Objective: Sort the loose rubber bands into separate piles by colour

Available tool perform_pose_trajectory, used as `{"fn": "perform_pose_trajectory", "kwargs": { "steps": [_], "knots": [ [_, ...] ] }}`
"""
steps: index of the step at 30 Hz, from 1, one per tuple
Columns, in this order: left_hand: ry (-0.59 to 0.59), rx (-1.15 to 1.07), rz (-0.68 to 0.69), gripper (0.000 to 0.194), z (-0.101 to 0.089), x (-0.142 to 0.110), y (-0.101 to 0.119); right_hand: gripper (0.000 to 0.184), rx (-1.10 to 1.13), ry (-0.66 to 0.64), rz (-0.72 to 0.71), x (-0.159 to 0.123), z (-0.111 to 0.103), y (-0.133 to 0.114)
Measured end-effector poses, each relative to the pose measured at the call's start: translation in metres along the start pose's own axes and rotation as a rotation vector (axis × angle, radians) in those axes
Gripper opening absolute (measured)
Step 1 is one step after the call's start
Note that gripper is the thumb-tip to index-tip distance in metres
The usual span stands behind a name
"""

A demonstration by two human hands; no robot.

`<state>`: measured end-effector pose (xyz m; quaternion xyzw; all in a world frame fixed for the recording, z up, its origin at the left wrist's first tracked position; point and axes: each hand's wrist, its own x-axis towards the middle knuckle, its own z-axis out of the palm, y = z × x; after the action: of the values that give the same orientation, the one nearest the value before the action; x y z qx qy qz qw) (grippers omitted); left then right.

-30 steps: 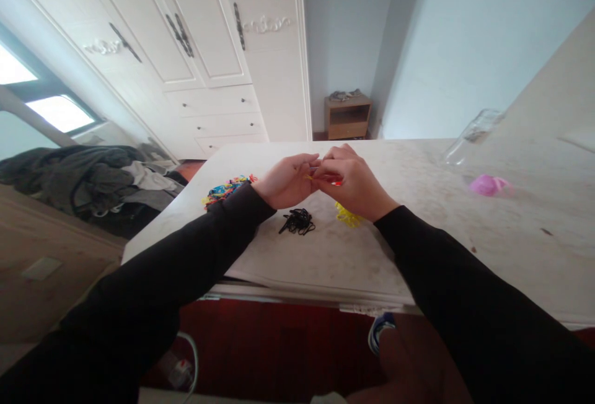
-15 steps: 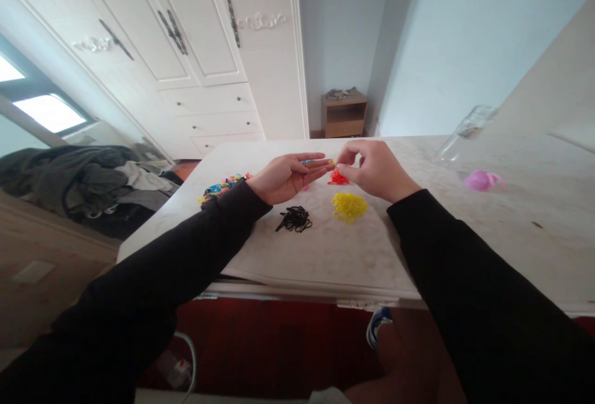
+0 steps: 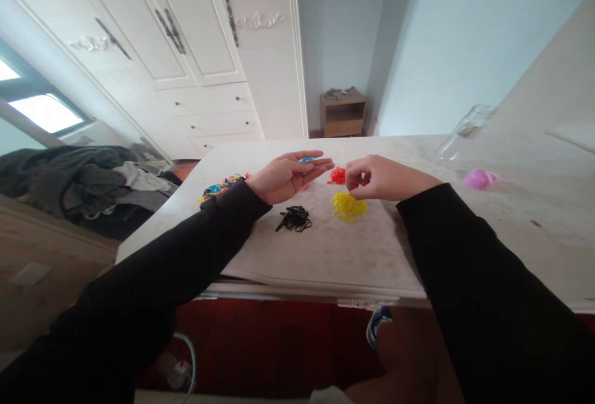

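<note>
My left hand (image 3: 294, 176) is raised over the tabletop, palm up, with its fingers stretched out and apart. Just to its right, my right hand (image 3: 388, 178) is closed in a pinch at the edge of a pile of yellow rubber bands (image 3: 348, 208). Whatever lies between its fingertips is too small to make out. A red pile of rubber bands (image 3: 336, 175) sits beside its knuckles. Below my left hand lies a black rubber-band pile (image 3: 295, 219). A blue pile (image 3: 307, 159) and a bit of pink (image 3: 305, 187) are partly hidden by the left hand.
A heap of mixed-colour bands (image 3: 223, 188) lies left on the white table (image 3: 297, 261), partly behind my left wrist. On the right are a clear glass bottle (image 3: 465, 134) and a pinkish-purple object (image 3: 481, 179). Dark clothes (image 3: 88, 181) are piled beyond the table's left side.
My right hand has moved away from the left fingertips, right and down to the yellow pile. A small yellow thing seen between the hands no longer shows there. The left hand stays nearly still.
</note>
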<state>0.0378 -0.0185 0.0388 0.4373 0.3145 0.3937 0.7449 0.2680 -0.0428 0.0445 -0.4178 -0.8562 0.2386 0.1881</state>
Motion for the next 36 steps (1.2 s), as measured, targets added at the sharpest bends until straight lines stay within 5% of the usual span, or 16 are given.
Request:
{"fn": "perform_pose_trajectory", "kwargs": {
  "steps": [10, 16, 25, 36],
  "knots": [
    [-0.159, -0.050, -0.084, 0.030, -0.006, 0.003, 0.000, 0.012, -0.043, 0.428, -0.140, 0.009, 0.009, -0.004],
    [-0.304, 0.034, -0.048, 0.050, -0.004, -0.002, -0.003, 0.018, 0.029, 0.411, -0.211, 0.015, 0.020, -0.003],
    [-0.418, 0.077, -0.034, 0.052, -0.008, 0.000, -0.010, 0.010, 0.122, 0.412, -0.225, 0.020, 0.028, -0.002],
    [-0.073, 0.206, -0.012, 0.007, -0.007, 0.006, -0.003, 0.003, 0.020, 0.571, -0.135, 0.020, 0.024, -0.007]
  ]
}}
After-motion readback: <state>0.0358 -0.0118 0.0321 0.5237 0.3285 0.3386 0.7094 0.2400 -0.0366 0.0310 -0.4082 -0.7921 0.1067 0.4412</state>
